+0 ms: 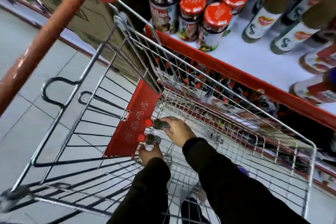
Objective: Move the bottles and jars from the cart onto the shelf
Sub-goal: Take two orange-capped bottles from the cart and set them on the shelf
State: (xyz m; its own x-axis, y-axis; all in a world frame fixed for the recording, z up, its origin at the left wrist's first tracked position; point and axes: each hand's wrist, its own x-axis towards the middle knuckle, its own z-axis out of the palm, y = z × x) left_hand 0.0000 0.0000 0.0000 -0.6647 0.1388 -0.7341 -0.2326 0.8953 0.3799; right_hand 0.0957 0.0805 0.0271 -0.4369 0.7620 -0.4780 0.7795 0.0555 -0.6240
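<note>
Both my hands reach down into the wire cart point(227, 100). My right hand point(179, 129) is wrapped around a dark bottle with a red cap point(156, 123) lying near the red child-seat flap point(134, 120). My left hand point(150, 153) grips a second dark bottle with a red cap point(148, 138) just below the first. Both bottles lie with caps pointing at the flap. The white shelf point(254, 60) with a red front edge runs along the cart's right side.
Red-lidded jars point(192, 16) stand at the shelf's back left, tall dark bottles with white labels point(263, 22) to their right, and more jars point(316, 60) at the far right. The cart's red handle point(41, 45) crosses the upper left above the tiled floor.
</note>
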